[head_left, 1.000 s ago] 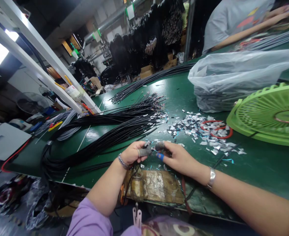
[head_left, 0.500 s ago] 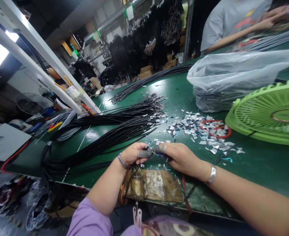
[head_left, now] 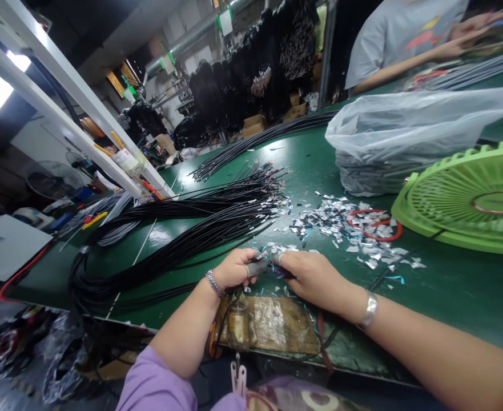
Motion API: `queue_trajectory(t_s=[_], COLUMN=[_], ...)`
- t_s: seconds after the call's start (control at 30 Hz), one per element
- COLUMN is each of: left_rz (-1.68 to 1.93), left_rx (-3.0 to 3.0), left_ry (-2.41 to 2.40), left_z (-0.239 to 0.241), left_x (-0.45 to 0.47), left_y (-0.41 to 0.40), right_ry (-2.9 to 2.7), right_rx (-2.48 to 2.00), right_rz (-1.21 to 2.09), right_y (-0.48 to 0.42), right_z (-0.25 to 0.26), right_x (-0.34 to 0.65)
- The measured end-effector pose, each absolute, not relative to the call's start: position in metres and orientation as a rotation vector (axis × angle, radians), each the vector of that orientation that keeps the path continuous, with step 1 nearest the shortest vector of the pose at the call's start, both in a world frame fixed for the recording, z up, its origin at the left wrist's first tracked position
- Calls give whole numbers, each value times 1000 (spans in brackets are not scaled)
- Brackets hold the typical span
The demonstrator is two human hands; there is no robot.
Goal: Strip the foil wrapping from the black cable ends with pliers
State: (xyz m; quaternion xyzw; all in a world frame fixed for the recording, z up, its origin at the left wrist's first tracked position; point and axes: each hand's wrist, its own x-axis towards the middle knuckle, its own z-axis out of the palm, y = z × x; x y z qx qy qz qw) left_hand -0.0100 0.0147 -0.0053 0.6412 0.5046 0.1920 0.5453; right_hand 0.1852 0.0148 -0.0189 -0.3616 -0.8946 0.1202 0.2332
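My left hand (head_left: 238, 268) is closed, thumb against a grey-wrapped index finger, around what looks like the end of a black cable (head_left: 234, 295) that trails down below it. Close by on the right, the fingers of my right hand (head_left: 306, 271) are pinched together, also with grey wrapping on a fingertip. Small blue and dark bits show between the fingertips, but what the right hand grips is hidden. Both hands are above a taped brown board (head_left: 283, 324) at the table's near edge. Beyond them lie bundles of black cables (head_left: 200, 240) with stripped ends.
Silvery foil scraps (head_left: 328, 220) and a red ring (head_left: 399, 229) lie on the green table (head_left: 298, 162). To the right are a green fan (head_left: 461, 197) and a clear plastic bag (head_left: 371, 137). White posts (head_left: 84, 111) rise at left. Another person (head_left: 388, 45) works across the table.
My right hand has shifted slightly, its fingers curling closer round the pinch. My left hand has barely moved and stays closed. The view has shifted a little.
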Motion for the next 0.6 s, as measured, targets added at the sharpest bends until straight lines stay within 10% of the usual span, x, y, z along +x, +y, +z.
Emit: queue_trajectory(t_s=[0.17,0.4,0.6], left_rz=[499,338,417], left_rx=[1766,1507,1670], left_ry=[1175,839,1052], left_z=[-8,-2,-7], left_x=[-9,-15,-12], left_y=[13,9,15], right_ry=[-2371,-1763,-2169], right_rx=[-1107,-599,-995], right_rz=[643,2145,1433], right_y=[15,19,20], right_z=[-10,-24,-10], right_x=[187,185,187])
